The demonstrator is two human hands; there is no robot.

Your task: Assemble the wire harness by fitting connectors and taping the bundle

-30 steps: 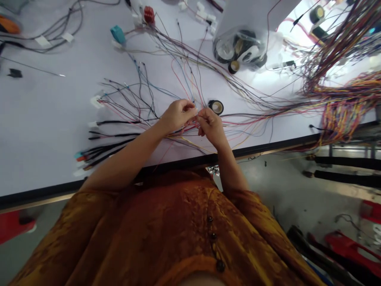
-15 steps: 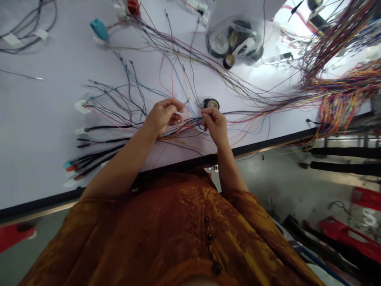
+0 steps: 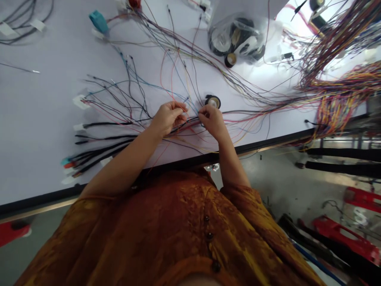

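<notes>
My left hand (image 3: 169, 117) is over the wire bundle, its thumb and fingers curled together around a thin red wire (image 3: 172, 85). A small whitish spot shows at its fingertips; I cannot make out what it is. Close by on the right, my right hand (image 3: 212, 120) pinches a thin wire between thumb and forefinger, over the same wiring harness (image 3: 250, 112). The fingertips of the two hands are a short gap apart. Just behind my right hand lies a roll of black tape (image 3: 213, 102). Black-sleeved branches (image 3: 104, 137) of the harness fan out to the left.
Loose wires with a teal connector (image 3: 99, 21) lie at the back. A plastic bag of tape rolls (image 3: 238, 37) sits behind my right hand. Dense wire bundles (image 3: 336, 85) fill the right end. The table's dark front edge (image 3: 190, 162) runs before my body.
My left hand has moved slightly right and its fingers have closed more. My right hand has shifted a little left, bringing the two hands closer. The view has shifted slightly.
</notes>
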